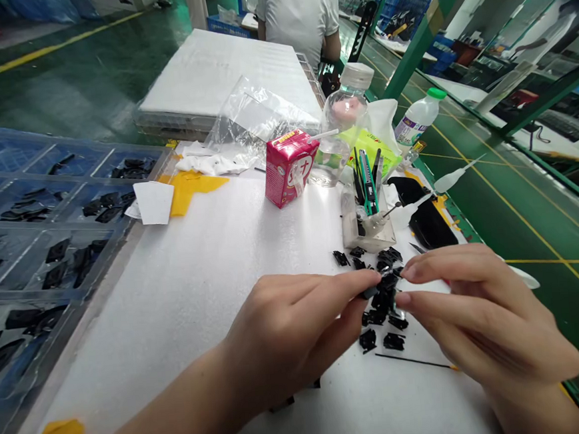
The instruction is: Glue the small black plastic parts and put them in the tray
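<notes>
My left hand (298,323) pinches a small black plastic part (370,292) between thumb and fingertips, above the white tabletop. Close to it from the right comes my right hand (482,309), its thumb and forefinger bent toward the same part with a narrow gap between the tips. Whatever lies between those tips is too small to make out. Beneath and around the fingertips are several loose black parts (394,341), partly hidden by the hands. A thin black strip (414,361) lies in front of them.
Behind the parts stands a holder (371,240) with a green cutter (368,181) and a dropper bottle. A red drink carton (288,170), a large clear jar (346,115) and a green-capped bottle (419,116) stand farther back. Divided trays (106,248) of black parts line the left.
</notes>
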### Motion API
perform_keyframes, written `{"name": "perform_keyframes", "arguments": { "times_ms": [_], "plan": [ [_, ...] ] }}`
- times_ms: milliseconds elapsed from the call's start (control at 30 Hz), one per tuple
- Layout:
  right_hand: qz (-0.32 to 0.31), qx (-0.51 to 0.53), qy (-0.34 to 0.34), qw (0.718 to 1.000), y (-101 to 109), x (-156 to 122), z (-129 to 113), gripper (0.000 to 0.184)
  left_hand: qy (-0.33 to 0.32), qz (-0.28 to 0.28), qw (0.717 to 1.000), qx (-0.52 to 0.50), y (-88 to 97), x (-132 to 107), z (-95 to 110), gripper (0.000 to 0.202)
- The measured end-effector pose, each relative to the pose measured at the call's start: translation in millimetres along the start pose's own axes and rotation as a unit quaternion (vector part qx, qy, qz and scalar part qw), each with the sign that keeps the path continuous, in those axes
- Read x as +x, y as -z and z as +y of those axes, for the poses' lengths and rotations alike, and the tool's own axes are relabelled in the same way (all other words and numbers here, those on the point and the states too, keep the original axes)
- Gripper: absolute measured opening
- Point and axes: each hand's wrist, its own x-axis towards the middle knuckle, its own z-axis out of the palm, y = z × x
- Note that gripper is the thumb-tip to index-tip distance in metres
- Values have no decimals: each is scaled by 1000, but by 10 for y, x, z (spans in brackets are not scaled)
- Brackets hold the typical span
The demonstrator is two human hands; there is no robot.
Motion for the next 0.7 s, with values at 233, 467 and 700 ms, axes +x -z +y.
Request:
{"name": "perform_keyframes", "arguments": {
  "times_ms": [233,467,700],
  "plan": [
    [-42,54,-19,997,17,9,29,33,-34,-52,998,-17,47,-14,-63,25],
    [-55,134,-52,988,10,9,56,38,-9,-54,994,-96,35,8,-99,29],
    [-33,167,-45,984,16,-9,61,41,-15,-43,988,-149,14,43,-73,25]
  ]
}}
